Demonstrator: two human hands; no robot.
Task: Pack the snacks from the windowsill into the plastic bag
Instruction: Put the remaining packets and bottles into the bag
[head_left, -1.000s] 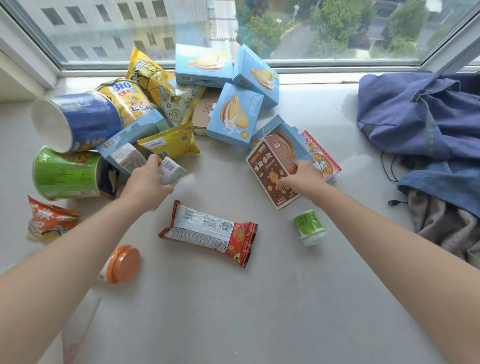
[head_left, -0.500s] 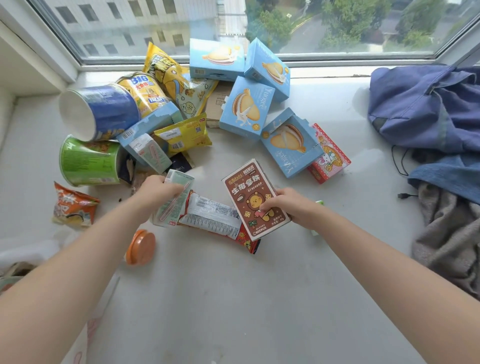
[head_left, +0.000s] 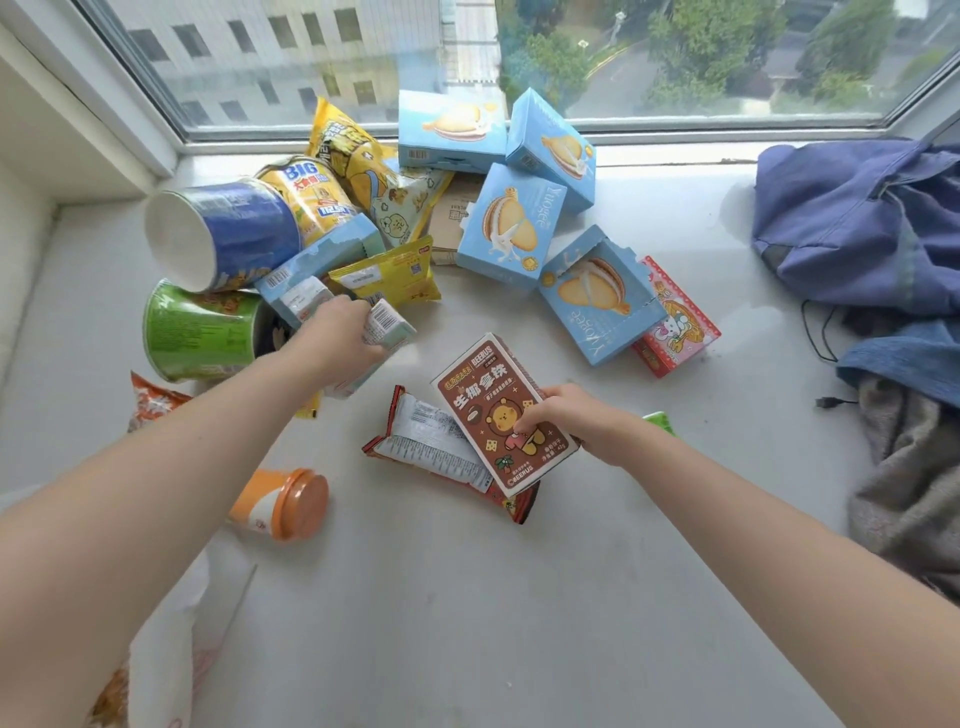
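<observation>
- Windowsill (head_left: 467, 623): white, snacks heaped far left by the glass, the rest spread out at centre.
- Blue cloth (head_left: 857, 223): bunched at right edge, grey cloth (head_left: 914, 478) just below it.
- Plastic bag (head_left: 166, 665): white, bottom left, under my left forearm. None of the snacks named here is in it.
- Blue tub (head_left: 234, 228): on its side, resting above green tub (head_left: 202, 332), which is also on its side.
- Blue boxes (head_left: 511, 223): cluster at centre back, some overlapping.
- Yellow bags (head_left: 353, 150): between the tubs and the blue boxes.
- Brown box (head_left: 488, 410): tilted, overlapping the red packet. My right hand (head_left: 566, 421) pinches its near right edge, thumb on the printed face.
- Red packet (head_left: 431, 447): flat at centre, partly under the brown box.
- Red box (head_left: 675, 332): tucked under the nearest blue box.
- Orange cup (head_left: 280, 501): on its side, just beside my left forearm.
- Pale box (head_left: 387, 325): small, near the green tub. My left hand (head_left: 337, 338) grips it, fingers curled round.
</observation>
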